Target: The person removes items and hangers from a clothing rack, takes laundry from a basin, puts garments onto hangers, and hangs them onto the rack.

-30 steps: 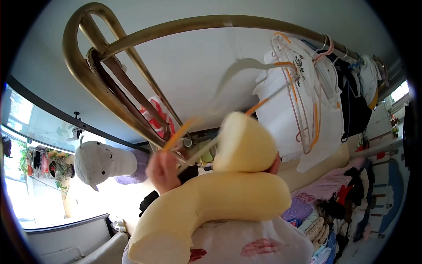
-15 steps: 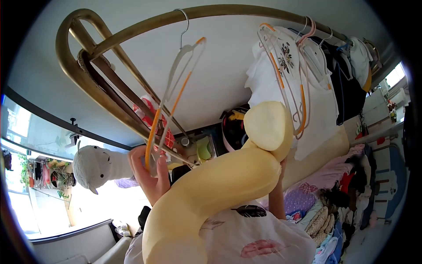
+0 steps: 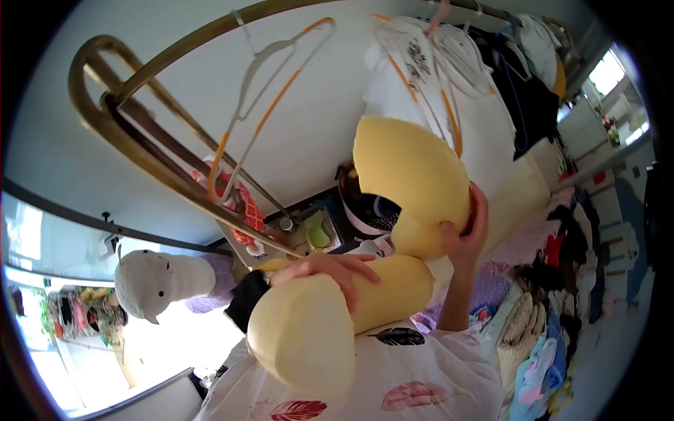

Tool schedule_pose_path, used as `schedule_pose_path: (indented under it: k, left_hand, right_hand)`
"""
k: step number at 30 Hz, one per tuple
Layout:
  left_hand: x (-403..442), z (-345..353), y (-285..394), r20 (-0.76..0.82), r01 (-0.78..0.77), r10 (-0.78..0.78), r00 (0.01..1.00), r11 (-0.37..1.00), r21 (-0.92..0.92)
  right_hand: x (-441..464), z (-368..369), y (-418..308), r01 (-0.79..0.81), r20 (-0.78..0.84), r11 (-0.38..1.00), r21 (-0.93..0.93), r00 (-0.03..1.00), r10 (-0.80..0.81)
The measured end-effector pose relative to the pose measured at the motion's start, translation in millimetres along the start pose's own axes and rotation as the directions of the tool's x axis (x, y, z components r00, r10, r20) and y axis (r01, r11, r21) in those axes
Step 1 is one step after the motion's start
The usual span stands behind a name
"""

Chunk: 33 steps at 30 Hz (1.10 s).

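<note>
A thick, pale-yellow curved foam-like roll (image 3: 390,291) with broad blunt ends lies across my front, just above my shirt. It resembles a neck pillow and pinches in near its middle. My left hand (image 3: 326,270) lies over its left part, fingers curled across the top. On the other side, my right hand (image 3: 467,235) clasps the upper curved part, thumb in front and fingers around the outer edge. Above my left hand a white and orange hanger (image 3: 261,126) hangs bare from the brass-coloured rail (image 3: 186,52). Some black material (image 3: 249,298) shows beside my left wrist.
White clothes (image 3: 484,133) and dark clothes (image 3: 516,91) hang at the right. A grey-white plush animal (image 3: 165,277) is at the left. Clothes are piled (image 3: 540,309) at the lower right. A pink-rimmed tub (image 3: 361,221) and a green container (image 3: 318,235) stand below the rail.
My left hand has left the bottom of the hanger and come down onto the yellow roll. The roll has turned, and my right hand now shows around it. The view has shifted.
</note>
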<state>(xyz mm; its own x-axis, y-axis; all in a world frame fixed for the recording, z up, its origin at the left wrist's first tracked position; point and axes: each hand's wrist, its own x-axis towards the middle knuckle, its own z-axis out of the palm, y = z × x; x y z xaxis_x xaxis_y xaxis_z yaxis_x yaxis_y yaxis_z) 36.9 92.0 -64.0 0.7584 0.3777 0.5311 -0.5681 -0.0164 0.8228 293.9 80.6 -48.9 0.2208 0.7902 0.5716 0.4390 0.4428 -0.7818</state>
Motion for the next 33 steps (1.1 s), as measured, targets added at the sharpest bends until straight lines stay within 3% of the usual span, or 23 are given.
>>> schedule_pose_path:
  k: [1,3,4,5,6,7,10,13,14,16,17,19,20,22,23,25,27,28,29,30,31,32,33]
  left_hand:
    - [1,1,-8,0.032,-0.057,0.059,0.998,0.998,-0.037]
    - [-3,6,-29,0.069,-0.174,0.189,0.98,0.969,-0.176]
    - [2,4,-32,0.082,-0.163,0.182,0.98,0.966,-0.2]
    - [8,0,-35,0.199,-0.222,0.259,0.945,0.956,-0.191]
    - [12,-2,-37,0.311,-0.284,0.331,0.891,0.94,-0.187]
    - [17,-1,-36,0.322,-0.278,0.331,0.887,0.939,-0.2]
    - [27,3,-31,0.34,-0.303,0.348,0.873,0.936,-0.18]
    - [23,7,-33,0.22,-0.223,0.234,0.947,0.972,-0.07]
    - [23,5,-37,0.24,-0.219,0.237,0.941,0.971,-0.099]
    - [28,1,-51,0.291,-0.286,0.275,0.917,0.958,-0.004]
    - [30,13,-61,0.128,-0.306,0.313,0.941,0.949,-0.073]
    - [44,20,-76,0.148,-0.282,0.295,0.944,0.954,-0.102]
    - [50,25,-84,0.171,-0.272,0.292,0.941,0.953,-0.13]
    - [70,34,-99,0.259,-0.255,0.301,0.918,0.947,-0.195]
    - [81,36,-107,0.311,-0.241,0.311,0.898,0.94,-0.243]
    - [105,40,-126,0.442,-0.183,0.34,0.83,0.915,-0.36]
    - [132,42,-153,0.592,-0.077,0.402,0.699,0.865,-0.496]
    - [145,42,-173,0.678,0.017,0.471,0.564,0.814,-0.58]
    - [155,47,-205,0.721,0.154,0.642,0.262,0.709,-0.688]
    - [174,68,-183,0.722,0.16,0.635,0.274,0.71,-0.685]
    - [191,86,-158,0.84,0.575,-0.07,0.539,0.758,-0.306]
    - [134,101,-166,0.369,0.547,-0.423,0.828,0.754,-0.363]
    - [177,136,-135,0.23,0.559,-0.563,0.794,0.825,0.09]
  right_hand:
    - [-3,-5,-1,-0.062,-0.018,0.985,0.162,0.998,0.066]
    - [-10,-19,-3,-0.02,-0.031,0.997,0.079,0.999,0.022]
    - [-16,-26,-5,0.026,-0.013,1.0,0.017,1.0,-0.025]
    - [-23,-30,-6,0.01,-0.028,1.0,0.0,1.0,-0.01]
    - [-29,-33,-6,-0.039,-0.108,0.99,0.135,0.993,0.054]
    - [-32,-36,-4,-0.062,-0.18,0.96,0.272,0.977,0.114]
    - [-42,-56,13,-0.08,-0.337,0.923,0.377,0.916,0.217]
    - [-55,-90,40,-0.117,-0.404,0.873,0.473,0.852,0.333]
    - [-62,-101,44,-0.114,-0.432,0.884,0.453,0.84,0.329]
    - [-78,-122,50,-0.073,-0.407,0.776,0.627,0.819,0.406]
    - [-87,-131,49,-0.065,-0.442,0.79,0.61,0.8,0.406]
    - [-104,-147,44,-0.028,-0.543,0.727,0.687,0.644,0.539]
    - [-112,-157,45,-0.019,-0.572,0.743,0.669,0.625,0.531]
    - [-129,-175,45,0.132,-0.482,0.595,0.793,0.733,0.48]
    - [-135,-186,43,0.13,-0.47,0.581,0.803,0.737,0.485]
    - [-142,-205,36,0.099,-0.453,0.577,0.811,0.73,0.512]
    - [-146,-221,27,0.044,-0.425,0.579,0.814,0.724,0.543]
    - [-146,-227,18,0.007,-0.406,0.582,0.813,0.723,0.559]
    - [-145,-232,9,-0.053,-0.38,0.586,0.809,0.712,0.59]
    - [-141,-238,-5,-0.11,-0.356,0.585,0.803,0.699,0.62]
    - [-138,-244,-18,-0.167,-0.336,0.585,0.794,0.681,0.651]
    - [-132,-249,-33,-0.218,-0.327,0.589,0.778,0.659,0.677]
    - [-125,-252,-48,-0.281,-0.319,0.59,0.757,0.629,0.709]
